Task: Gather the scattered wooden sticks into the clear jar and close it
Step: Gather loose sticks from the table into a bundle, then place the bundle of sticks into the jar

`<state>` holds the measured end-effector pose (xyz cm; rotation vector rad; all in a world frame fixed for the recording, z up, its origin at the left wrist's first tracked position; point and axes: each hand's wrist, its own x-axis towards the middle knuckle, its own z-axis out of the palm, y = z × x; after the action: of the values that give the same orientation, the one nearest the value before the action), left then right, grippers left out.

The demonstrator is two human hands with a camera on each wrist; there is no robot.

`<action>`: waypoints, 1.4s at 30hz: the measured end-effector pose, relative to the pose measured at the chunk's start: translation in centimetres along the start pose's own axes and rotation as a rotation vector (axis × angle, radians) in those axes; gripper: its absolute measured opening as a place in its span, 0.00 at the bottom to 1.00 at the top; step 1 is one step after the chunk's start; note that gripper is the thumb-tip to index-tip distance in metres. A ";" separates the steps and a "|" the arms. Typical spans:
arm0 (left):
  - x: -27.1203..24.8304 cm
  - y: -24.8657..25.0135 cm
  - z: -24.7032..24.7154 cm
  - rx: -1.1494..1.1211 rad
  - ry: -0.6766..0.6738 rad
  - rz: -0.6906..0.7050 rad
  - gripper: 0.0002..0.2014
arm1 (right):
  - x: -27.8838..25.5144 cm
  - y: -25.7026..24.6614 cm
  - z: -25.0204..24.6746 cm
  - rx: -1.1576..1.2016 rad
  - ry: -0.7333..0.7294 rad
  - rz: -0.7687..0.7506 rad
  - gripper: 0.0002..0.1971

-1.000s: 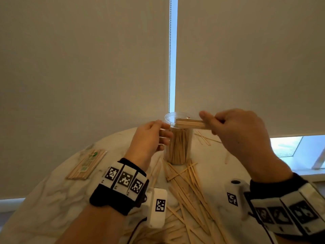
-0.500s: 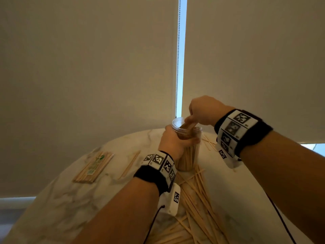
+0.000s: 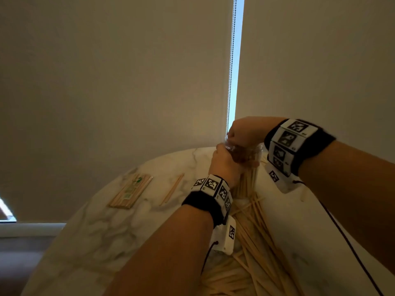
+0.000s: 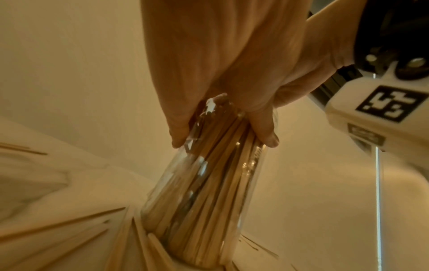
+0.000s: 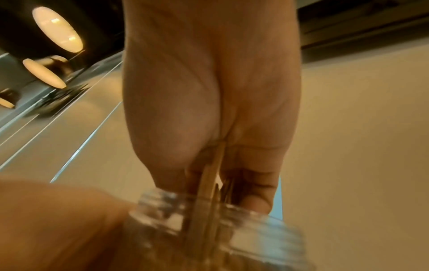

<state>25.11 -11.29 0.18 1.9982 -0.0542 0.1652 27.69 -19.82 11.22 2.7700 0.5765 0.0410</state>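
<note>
Two hands (image 3: 226,165) (image 3: 245,131) grip ridged clear jar (image 4: 209,192).

Clear jar (image 4: 204,192), see-through w/ glints, packed w/ pale tan wooden sticks (image 3: 254,229); more of the same tan lie loose on the tabletop (image 3: 102,223), which is white marble w/ grey veining. Flat stick bundle (image 3: 130,190) is tan w/ a green-and-white label. Both wrists wear black bands (image 3: 205,205) carrying white squares w/ black-and-white pixel-pattern tags; camera units white w/ same tags, black cable. Blinds (image 3: 106,71) plain beige, blue-white gap between, silver bead chain (image 3: 230,67).
</note>
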 end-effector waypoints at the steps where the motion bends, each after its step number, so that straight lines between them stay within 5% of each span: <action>1: -0.1 0.0 0.0 -0.009 -0.006 0.007 0.46 | -0.4 0.2 -0.2 0.060 0.010 -0.002 0.17; 5: -0.5 -0.2 -0.6 -0.069 -0.008 0.072 0.41 | -2.4 1.6 -0.5 0.289 0.166 0.077 0.19; 9: -0.7 -0.1 -3.8 0.098 -0.146 0.052 0.64 | -6.4 2.1 0.0 0.486 0.430 0.153 0.21; 11: -0.4 -1.0 -6.0 0.215 -0.143 -0.004 0.62 | -8.7 1.7 1.2 0.548 0.471 0.171 0.21; 14: 0.4 -2.8 -8.9 0.530 -0.053 -0.096 0.45 | -11.1 0.4 4.0 0.549 0.395 0.188 0.22; 18: 0.1 -5.0 -10.0 0.982 -0.254 -0.224 0.26 | -12.1 -1.4 7.4 0.475 0.098 0.183 0.21; 21: -1.4 -5.6 -9.5 1.058 -0.288 -0.165 0.16 | -12.2 -3.0 9.7 0.370 -0.242 0.142 0.22; 24: -3.0 -5.4 -8.3 1.042 -0.335 -0.054 0.08 | -11.9 -4.0 11.0 0.264 -0.324 0.072 0.26; 30: -8.5 -4.4 -6.2 1.074 -0.457 0.139 0.14 | -12.9 -5.1 11.1 0.305 -0.303 0.061 0.18; 37: -16.5 -2.0 -8.3 1.172 -0.626 -0.036 0.56 | -15.9 -6.5 9.9 0.388 -0.311 0.131 0.27; 42: -16.9 -3.4 -8.3 1.105 -0.440 0.017 0.27 | -16.2 -6.6 9.3 0.492 -0.326 0.195 0.15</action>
<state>8.02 -2.92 -1.82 3.1039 -0.3167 -0.3147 11.09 -23.16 0.87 3.1914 0.2520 -0.5703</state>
